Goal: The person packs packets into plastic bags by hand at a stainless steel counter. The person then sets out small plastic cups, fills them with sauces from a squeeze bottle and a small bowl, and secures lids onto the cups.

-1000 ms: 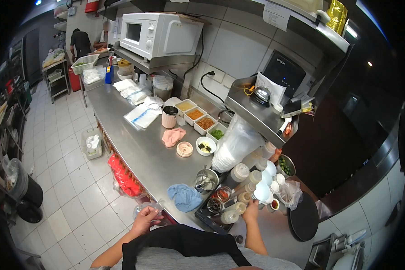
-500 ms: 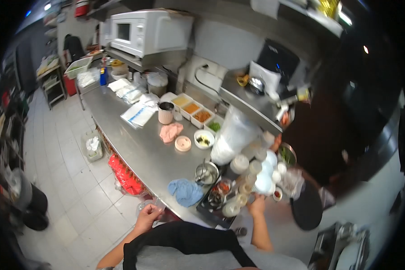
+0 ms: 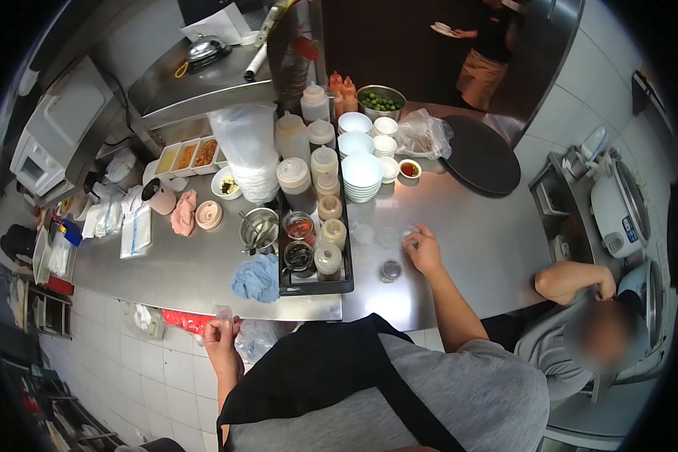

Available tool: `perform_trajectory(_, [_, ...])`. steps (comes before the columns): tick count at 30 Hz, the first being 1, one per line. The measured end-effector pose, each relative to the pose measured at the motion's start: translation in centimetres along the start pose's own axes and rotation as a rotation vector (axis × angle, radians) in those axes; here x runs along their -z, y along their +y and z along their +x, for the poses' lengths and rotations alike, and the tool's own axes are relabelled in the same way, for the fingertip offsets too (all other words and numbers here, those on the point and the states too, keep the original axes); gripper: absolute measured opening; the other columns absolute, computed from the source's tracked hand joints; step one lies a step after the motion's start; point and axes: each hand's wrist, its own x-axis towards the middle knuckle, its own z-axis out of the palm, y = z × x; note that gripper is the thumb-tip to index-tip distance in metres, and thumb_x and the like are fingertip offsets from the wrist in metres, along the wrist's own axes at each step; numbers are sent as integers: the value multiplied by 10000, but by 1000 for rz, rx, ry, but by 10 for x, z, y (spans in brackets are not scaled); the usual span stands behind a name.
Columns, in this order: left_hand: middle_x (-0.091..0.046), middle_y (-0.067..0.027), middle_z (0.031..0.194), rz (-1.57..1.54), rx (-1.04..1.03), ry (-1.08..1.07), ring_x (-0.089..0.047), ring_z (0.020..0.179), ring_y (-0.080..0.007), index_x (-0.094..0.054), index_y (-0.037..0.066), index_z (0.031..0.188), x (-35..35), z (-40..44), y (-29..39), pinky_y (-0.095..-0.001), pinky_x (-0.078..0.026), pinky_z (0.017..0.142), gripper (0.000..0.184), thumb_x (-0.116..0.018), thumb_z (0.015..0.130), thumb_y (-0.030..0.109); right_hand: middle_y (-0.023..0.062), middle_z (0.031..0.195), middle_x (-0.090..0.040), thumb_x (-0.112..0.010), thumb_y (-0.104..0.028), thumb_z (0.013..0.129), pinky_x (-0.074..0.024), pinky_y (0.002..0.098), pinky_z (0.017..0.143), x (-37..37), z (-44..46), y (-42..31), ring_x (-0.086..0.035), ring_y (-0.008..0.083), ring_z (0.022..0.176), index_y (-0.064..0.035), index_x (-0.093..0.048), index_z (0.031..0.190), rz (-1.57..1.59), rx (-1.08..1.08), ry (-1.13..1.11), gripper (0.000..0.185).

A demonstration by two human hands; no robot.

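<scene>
My left hand point(image 3: 222, 340) is at the counter's front edge, fingers closed on a small clear plastic piece point(image 3: 224, 312), perhaps a cup or lid. Over the steel counter point(image 3: 474, 256), my right hand point(image 3: 423, 249) pinches what looks like a clear plastic lid point(image 3: 409, 233) at its fingertips. Two more clear round lids or cups point(image 3: 388, 237) lie just left of those fingers. A small glass shaker point(image 3: 391, 270) stands nearer to me. Left of it, a black tray point(image 3: 316, 287) holds squeeze bottles point(image 3: 293, 181) and jars, one with dark contents point(image 3: 299, 257).
Behind my right hand are stacked bowls point(image 3: 361, 173), a small sauce bowl point(image 3: 410, 169) and a black round tray point(image 3: 484, 156). A blue cloth point(image 3: 256, 277) and metal pot point(image 3: 261, 228) lie left of the bottle tray. Another person point(image 3: 572, 339) is close on my right.
The view has swung to the right, bringing the person on my right into sight. My right hand now shows beside the clear lids; my left hand remains near the counter edge.
</scene>
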Motion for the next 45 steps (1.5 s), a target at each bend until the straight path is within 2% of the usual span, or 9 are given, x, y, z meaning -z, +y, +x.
perform_trajectory(4, [-581, -99, 1060, 8, 14, -18, -610, 941, -192, -529, 70, 849, -15, 2, 4, -285, -488, 789, 118, -632, 889, 109, 152, 1215, -575, -679, -119, 715, -436, 390, 933, 0, -1, 3, -558, 344, 1056, -117, -691, 801, 103, -64, 55, 87])
perform_trajectory(8, [-588, -120, 1106, 13, -39, -65, -608, 940, -188, -544, 58, 843, -12, 3, -15, -285, -478, 792, 105, -636, 879, 95, 175, 1082, -613, -663, -104, 746, -455, 399, 900, 2, 13, 5, -567, 336, 1027, -63, -689, 903, 84, 1, 86, 164])
perform_trajectory(13, [-606, -21, 878, -13, -51, -11, -558, 794, -90, -560, 72, 817, -17, -2, -5, -234, -444, 723, 115, -669, 852, 76, 89, 769, -603, -699, -66, 725, -425, 386, 880, -21, 16, 25, -555, 271, 885, -46, -586, 731, 275, 142, 89, 115])
perform_trajectory(21, [-571, 30, 762, 27, -33, 68, -512, 700, -46, -568, 68, 821, -7, -7, -22, -209, -421, 667, 133, -694, 841, 108, 25, 819, -585, -662, -77, 781, -463, 284, 600, -32, 54, 4, -566, 167, 739, -78, -547, 845, 1250, -470, -161, 131])
perform_trajectory(27, [-608, -4, 860, -9, -52, 94, -528, 707, -60, -587, 65, 862, -5, -14, -19, -214, -437, 676, 114, -693, 836, 99, 28, 879, -575, -625, -136, 847, -493, 300, 619, -17, 62, -18, -571, 162, 710, -120, -522, 991, 1290, -855, -86, 178])
perform_trajectory(33, [-570, -73, 1106, 53, -184, 57, -544, 937, -117, -590, 65, 866, 7, 3, -24, -260, -454, 805, 115, -697, 823, 72, 31, 951, -561, -608, -110, 871, -487, 313, 674, 28, 62, -46, -564, 160, 818, -111, -503, 1003, 1339, -412, 79, 168])
perform_trajectory(37, [-566, -98, 1119, 249, -242, 9, -505, 1109, -180, -579, 56, 858, 3, 20, -24, -301, -433, 902, 145, -712, 802, 70, 59, 1062, -565, -587, -25, 861, -471, 360, 859, 85, 43, -126, -568, 178, 1000, -65, -508, 1086, 1255, 64, 101, 242])
perform_trajectory(41, [-564, -115, 1150, 556, -370, -50, -557, 1057, -233, -615, 46, 823, -1, 44, -14, -331, -496, 806, 155, -732, 777, 136, 90, 1188, -546, -632, 43, 788, -419, 363, 977, 106, 7, -236, -488, 187, 1190, 8, -519, 1145, 1118, 230, -125, 375])
perform_trajectory(45, [-566, -125, 1183, 611, -384, -23, -582, 1039, -234, -614, 50, 815, 30, 87, -25, -314, -509, 770, 167, -745, 747, 129, 130, 1211, -546, -730, -6, 707, -433, 373, 938, 78, -20, -329, -521, 246, 1158, -14, -607, 1008, 669, 655, -365, 326])
